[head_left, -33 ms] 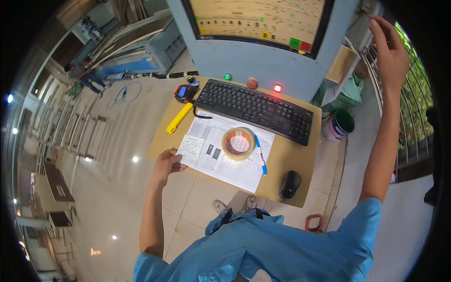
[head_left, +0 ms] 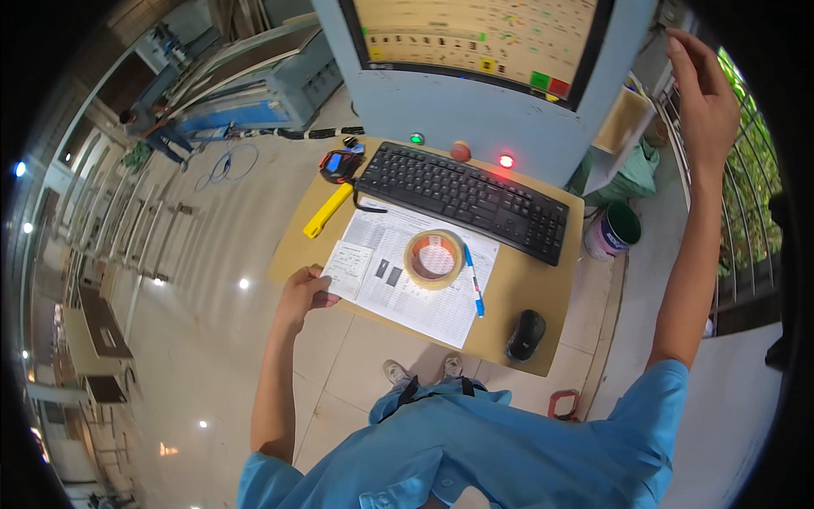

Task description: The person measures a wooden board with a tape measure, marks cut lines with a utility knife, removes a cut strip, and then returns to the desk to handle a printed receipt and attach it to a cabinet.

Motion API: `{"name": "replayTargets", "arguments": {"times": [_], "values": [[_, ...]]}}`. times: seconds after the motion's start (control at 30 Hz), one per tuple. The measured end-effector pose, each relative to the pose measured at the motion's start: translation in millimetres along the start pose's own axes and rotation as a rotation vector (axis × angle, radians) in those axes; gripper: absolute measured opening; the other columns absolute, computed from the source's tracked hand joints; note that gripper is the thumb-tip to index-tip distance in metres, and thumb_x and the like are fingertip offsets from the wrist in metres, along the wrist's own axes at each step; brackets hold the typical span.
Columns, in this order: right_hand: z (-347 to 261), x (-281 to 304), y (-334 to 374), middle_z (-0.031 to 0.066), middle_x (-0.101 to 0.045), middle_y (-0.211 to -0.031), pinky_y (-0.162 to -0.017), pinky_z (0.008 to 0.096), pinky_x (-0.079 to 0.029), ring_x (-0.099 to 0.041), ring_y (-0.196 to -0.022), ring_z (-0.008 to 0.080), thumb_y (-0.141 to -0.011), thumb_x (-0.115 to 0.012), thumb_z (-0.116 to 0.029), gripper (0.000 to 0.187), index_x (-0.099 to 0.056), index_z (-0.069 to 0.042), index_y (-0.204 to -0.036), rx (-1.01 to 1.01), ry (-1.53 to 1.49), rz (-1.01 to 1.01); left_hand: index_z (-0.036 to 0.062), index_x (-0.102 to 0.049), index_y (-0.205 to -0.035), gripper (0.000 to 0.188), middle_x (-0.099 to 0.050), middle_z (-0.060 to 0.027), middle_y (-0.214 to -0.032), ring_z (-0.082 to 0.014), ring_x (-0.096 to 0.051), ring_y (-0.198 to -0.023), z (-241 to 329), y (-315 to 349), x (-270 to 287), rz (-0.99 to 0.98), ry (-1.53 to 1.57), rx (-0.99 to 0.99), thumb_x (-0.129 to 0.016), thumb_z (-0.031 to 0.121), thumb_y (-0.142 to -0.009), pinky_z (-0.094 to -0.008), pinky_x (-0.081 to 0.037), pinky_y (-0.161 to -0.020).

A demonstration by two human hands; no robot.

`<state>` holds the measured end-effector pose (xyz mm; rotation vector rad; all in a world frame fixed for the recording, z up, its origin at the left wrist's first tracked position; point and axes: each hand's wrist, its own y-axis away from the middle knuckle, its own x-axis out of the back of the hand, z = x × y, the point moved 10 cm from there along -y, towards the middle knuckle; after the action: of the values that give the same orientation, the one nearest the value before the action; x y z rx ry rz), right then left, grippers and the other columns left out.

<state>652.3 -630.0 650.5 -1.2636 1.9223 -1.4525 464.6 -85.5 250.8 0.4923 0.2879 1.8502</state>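
My left hand (head_left: 303,297) is closed at the board's near left edge, its thumb on a small handwritten paper slip (head_left: 346,270) and its fingers curled below. That slip overlaps a printed sheet (head_left: 415,318). On the sheet lie a roll of tape (head_left: 415,271) and a blue-and-white pen (head_left: 473,280). Raised high at the right, my right hand (head_left: 708,110) has bent fingertips beside the blue cabinet's edge, at a small dark part I cannot make out.
A black keyboard (head_left: 462,199), mouse (head_left: 525,333), yellow cutter (head_left: 328,210) and black-orange device (head_left: 340,165) rest on the tan board (head_left: 555,297). Behind are a screen (head_left: 475,38) and lit buttons (head_left: 506,161). A bucket (head_left: 615,227) stands right; another person (head_left: 157,131) works far left.
The view has shifted slightly, so the board and screen appear a little farther right. Both hands keep the same pose, and the slip stays under my left thumb.
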Motion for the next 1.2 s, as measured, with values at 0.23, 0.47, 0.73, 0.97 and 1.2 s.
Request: {"name": "replayTargets", "arguments": {"times": [0.23,0.47,0.73,0.97,1.2], "values": [[-100.1,-67.8,13.8,0.002,-0.073,-0.095,-0.074,0.0244,-0.051,-0.065,-0.082,0.0085,-0.097,-0.069,-0.017,0.019,-0.074,-0.007,-0.111,0.262,0.09,0.001,0.006,-0.059,-0.098,0.011,-0.07,-0.0085,-0.087,-0.0166,-0.069,-0.074,-10.0,-2.4,5.5,-0.02,0.034,-0.002,-0.064,0.015,-0.094,-0.0303,-0.058,-0.074],[-80.0,-13.4,-18.6,0.0027,-0.067,-0.085,-0.068,0.0256,-0.051,-0.064,-0.078,0.009,-0.096,-0.065,-0.006,0.015,-0.066,0.001,-0.11,0.138,-0.237,0.124,0.0056,-0.06,-0.093,0.007,-0.07,-0.01,-0.085,-0.0195,-0.069,-0.071,-6.9,-4.6,1.7,-0.061,0.027,-0.048,-0.062,0.012,-0.092,-0.0329,-0.057,-0.069],[84.6,-2.9,-47.4,0.0173,-0.074,-0.092,-0.082,0.0404,-0.055,-0.071,-0.089,0.0349,-0.089,-0.065,-0.03,0.028,-0.077,-0.006,-0.095,0.045,0.34,-0.337,0.005,-0.057,-0.095,0.007,-0.072,-0.0147,-0.086,-0.0207,-0.07,-0.066,-12.6,-8.5,8.0,-0.002,0.032,0.022,-0.061,0.01,-0.092,-0.0325,-0.057,-0.065],[188.0,-98.1,9.9,0.0173,-0.073,-0.109,-0.084,0.0432,-0.053,-0.068,-0.099,0.0338,-0.085,-0.063,-0.035,0.035,-0.079,-0.006,-0.098,-0.189,0.495,-1.262,0.0031,-0.059,-0.096,0.007,-0.07,-0.0137,-0.08,-0.0198,-0.068,-0.065,-19.3,-12.6,14.1,0.047,0.07,0.066,-0.059,0.008,-0.091,-0.0324,-0.057,-0.061],[177.2,-82.9,-29.2,0.0313,-0.067,-0.119,-0.095,0.0449,-0.048,-0.062,-0.119,0.0368,-0.09,-0.061,-0.034,0.036,-0.077,-0.002,-0.095,-0.07,0.495,-1.01,0.0039,-0.06,-0.097,0.007,-0.071,-0.0136,-0.082,-0.0208,-0.07,-0.067,-26.2,-11.8,19.6,0.083,0.089,0.101,-0.059,0.008,-0.091,-0.0338,-0.059,-0.063]]}}
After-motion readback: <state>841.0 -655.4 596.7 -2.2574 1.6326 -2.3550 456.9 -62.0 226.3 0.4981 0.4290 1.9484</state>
